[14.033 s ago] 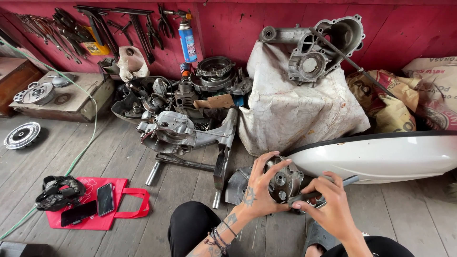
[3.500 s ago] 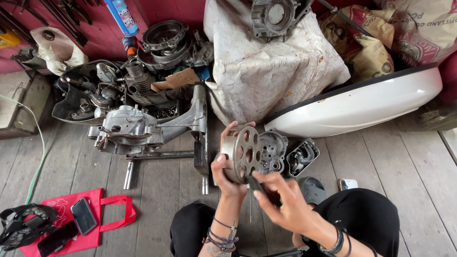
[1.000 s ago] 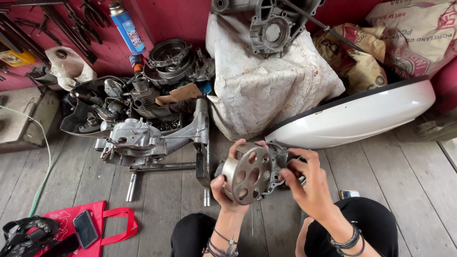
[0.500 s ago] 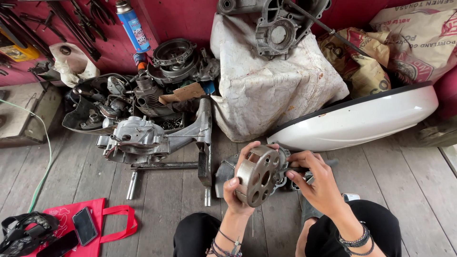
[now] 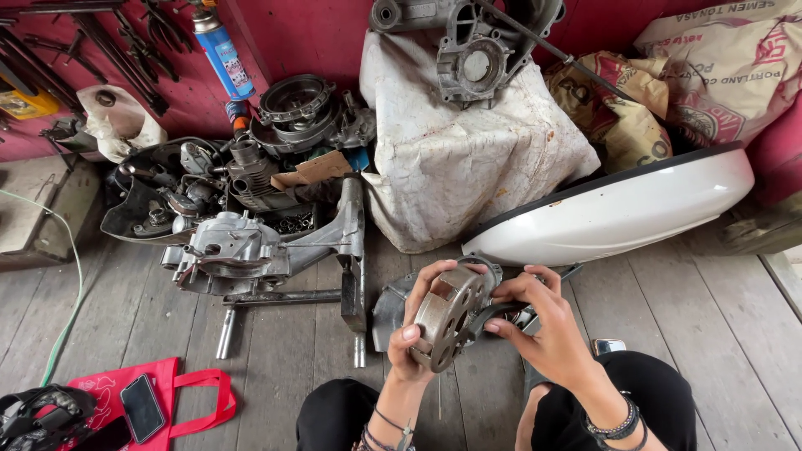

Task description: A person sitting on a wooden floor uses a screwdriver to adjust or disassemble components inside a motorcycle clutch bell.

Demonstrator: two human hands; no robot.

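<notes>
Head view: left hand [image 5: 418,321] and right hand [image 5: 539,321] fingers grip perforated metal drum [image 5: 447,321], wrists raised

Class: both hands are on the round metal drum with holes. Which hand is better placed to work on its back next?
Probably the right hand: its fingers already reach behind the drum, while the left hand cradles its face.

I see grey wooden floorboards [image 5: 710,334] running up to a red wall [image 5: 317,38], daylight falling evenly across them.
</notes>
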